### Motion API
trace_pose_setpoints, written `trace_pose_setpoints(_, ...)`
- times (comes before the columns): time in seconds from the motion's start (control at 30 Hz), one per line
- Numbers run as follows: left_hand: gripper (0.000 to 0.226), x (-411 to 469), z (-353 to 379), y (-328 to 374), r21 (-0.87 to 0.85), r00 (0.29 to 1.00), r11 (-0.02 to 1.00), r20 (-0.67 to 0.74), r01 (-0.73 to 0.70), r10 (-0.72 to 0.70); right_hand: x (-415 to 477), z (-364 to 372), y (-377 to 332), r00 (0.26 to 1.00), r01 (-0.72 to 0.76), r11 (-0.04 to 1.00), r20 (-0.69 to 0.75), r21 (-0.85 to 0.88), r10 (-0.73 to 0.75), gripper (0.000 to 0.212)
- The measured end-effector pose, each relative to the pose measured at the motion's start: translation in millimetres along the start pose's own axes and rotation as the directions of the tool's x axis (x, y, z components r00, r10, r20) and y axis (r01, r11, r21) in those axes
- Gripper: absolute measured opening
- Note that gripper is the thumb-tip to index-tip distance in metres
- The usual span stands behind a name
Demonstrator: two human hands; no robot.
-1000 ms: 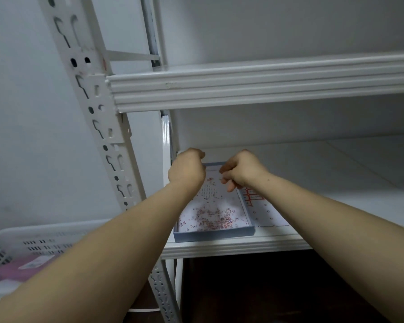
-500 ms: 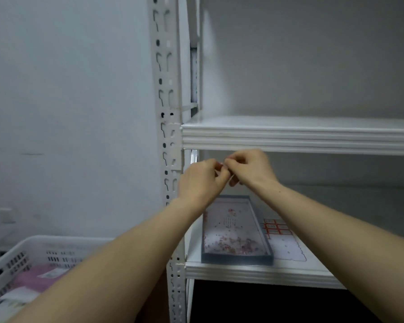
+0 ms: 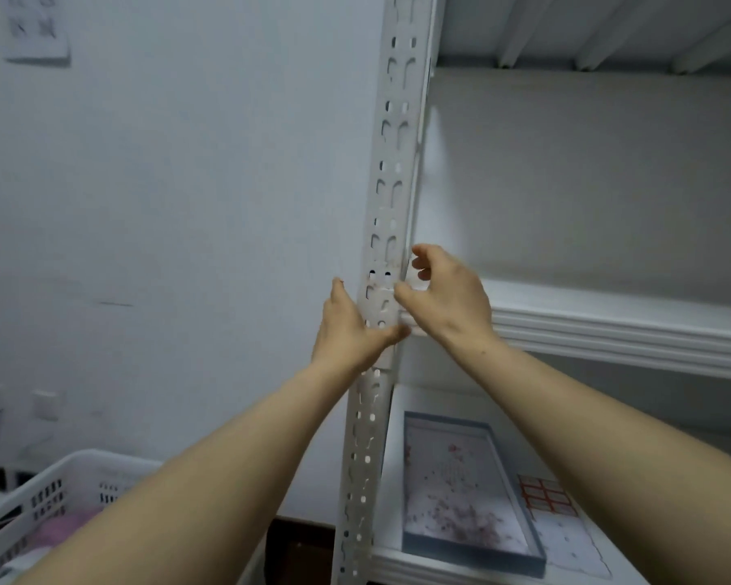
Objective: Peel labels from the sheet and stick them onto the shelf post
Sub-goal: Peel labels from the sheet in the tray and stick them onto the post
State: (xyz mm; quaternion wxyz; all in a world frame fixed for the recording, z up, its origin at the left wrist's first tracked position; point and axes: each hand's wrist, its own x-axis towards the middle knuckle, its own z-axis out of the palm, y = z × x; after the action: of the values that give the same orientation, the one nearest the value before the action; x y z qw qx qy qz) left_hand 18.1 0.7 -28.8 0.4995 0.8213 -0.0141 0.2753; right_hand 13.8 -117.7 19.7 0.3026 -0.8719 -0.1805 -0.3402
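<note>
Left hand [image 3: 347, 331], right hand [image 3: 444, 297] rose to shelf post [image 3: 391, 162] by wall [image 3: 186, 204].

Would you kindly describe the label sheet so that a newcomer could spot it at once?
Look at the lower shelf of the white metal rack. A shallow blue-rimmed tray lies there, and the flat white paper label sheet lies just right of it. Unlike the tray, it is rimless and bears a grid of red-outlined rectangles.
</note>
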Motion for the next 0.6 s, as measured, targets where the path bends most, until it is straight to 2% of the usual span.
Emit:
trace_pose_setpoints(0.07,0.115,8,0,0,-0.021,0.996,0.999,0.081,0.036,-0.035,8,4,-7,0.992,-0.097,0.994,0.070,-0.054,0.101,0.060)
trace_pose_setpoints(0.17,0.076,17,3,-12,0.000,0.988,1.000,0.157,0.014,-0.014,15,13,-12,0.984,-0.151,0.984,0.076,-0.090,0.158,0.035)
trace_pose_setpoints(0.23,0.061,20,4,-19,-0.016,0.984,1.000,0.177,-0.024,0.027,19,19,-14,0.986,-0.148,0.985,0.064,-0.084,0.153,0.030)
trace_pose_setpoints(0.6,0.070,16,1,-19,-0.006,0.977,0.998,0.202,-0.064,0.064,21,27,-11,0.986,-0.169,0.982,0.029,0.089,0.167,0.030)
